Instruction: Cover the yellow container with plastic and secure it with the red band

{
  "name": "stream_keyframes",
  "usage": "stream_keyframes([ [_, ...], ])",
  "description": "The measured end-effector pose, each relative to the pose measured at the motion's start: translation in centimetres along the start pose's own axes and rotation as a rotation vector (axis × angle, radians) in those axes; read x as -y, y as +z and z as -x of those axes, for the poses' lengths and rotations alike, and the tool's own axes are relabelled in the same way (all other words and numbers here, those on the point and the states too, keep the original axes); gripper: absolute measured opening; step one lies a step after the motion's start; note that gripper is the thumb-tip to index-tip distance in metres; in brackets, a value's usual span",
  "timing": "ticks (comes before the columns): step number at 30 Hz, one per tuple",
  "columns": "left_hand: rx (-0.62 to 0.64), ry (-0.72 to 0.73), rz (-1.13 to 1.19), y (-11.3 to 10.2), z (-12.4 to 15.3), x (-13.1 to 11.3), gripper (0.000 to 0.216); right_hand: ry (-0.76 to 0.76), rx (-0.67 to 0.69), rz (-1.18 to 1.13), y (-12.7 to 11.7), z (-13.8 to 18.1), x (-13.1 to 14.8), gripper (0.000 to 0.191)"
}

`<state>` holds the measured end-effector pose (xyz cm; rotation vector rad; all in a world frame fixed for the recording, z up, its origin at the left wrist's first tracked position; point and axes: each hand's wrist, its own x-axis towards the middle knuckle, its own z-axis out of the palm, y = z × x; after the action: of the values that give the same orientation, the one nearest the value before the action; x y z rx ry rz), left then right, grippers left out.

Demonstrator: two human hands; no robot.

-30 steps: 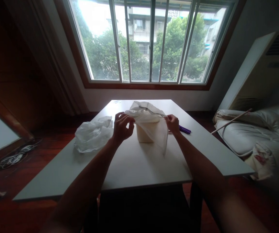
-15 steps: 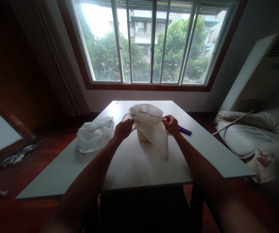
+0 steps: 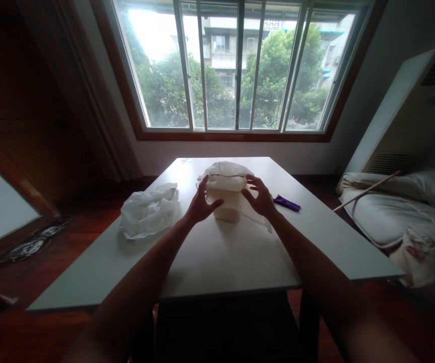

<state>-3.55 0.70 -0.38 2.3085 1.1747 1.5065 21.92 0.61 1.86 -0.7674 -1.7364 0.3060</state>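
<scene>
A pale, sheer bag [image 3: 227, 182] with a dark line along its rim lies draped over a cream-coloured, rounded block or container [image 3: 226, 215] in the middle of the table. Part of the thin fabric trails down to the right. My left hand [image 3: 202, 202] is at the left side of the bag, fingers spread and thumb pointing inward. On the opposite side my right hand [image 3: 258, 196] is likewise open, its fingertips close to the bag's rim. Whether the fingertips touch the fabric I cannot tell.
A crumpled clear plastic bag [image 3: 147, 212] lies left on the white table [image 3: 225, 267]. To the right is a small purple item [image 3: 286, 203]. A padded white couch [image 3: 376, 201] with a thin stick [image 3: 367, 190] stands beyond the table's right edge.
Both hands have let go of the bag's edges and spread their fingers. The hanging corner of fabric has dropped and shifted to the right.
</scene>
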Motion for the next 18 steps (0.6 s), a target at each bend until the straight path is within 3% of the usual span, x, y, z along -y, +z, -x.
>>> stream_keyframes([
  [5, -0.064, -0.104, 0.100, -0.5, -0.3, -0.1, 0.084, 0.177, 0.075, -0.053, -0.6, 0.0, -0.7, 0.073],
  [8, -0.106, -0.126, 0.150, -1.3, -0.6, -0.9, 0.062, 0.199, 0.088, -0.114, -1.0, -0.1, -1.0, 0.070],
  [11, -0.173, -0.045, 0.096, -1.8, -0.7, -1.5, 0.051, 0.187, 0.024, -0.146, -1.0, -0.3, -1.1, 0.064],
  [15, -0.202, 0.067, 0.091, -1.7, -0.7, -1.7, 0.063, 0.156, -0.034, -0.117, -0.7, -0.4, -0.7, 0.061],
  [18, -0.011, 0.089, 0.232, -1.3, -0.5, -1.3, 0.081, 0.154, 0.042, -0.126, -0.8, -0.3, -0.2, 0.070],
])
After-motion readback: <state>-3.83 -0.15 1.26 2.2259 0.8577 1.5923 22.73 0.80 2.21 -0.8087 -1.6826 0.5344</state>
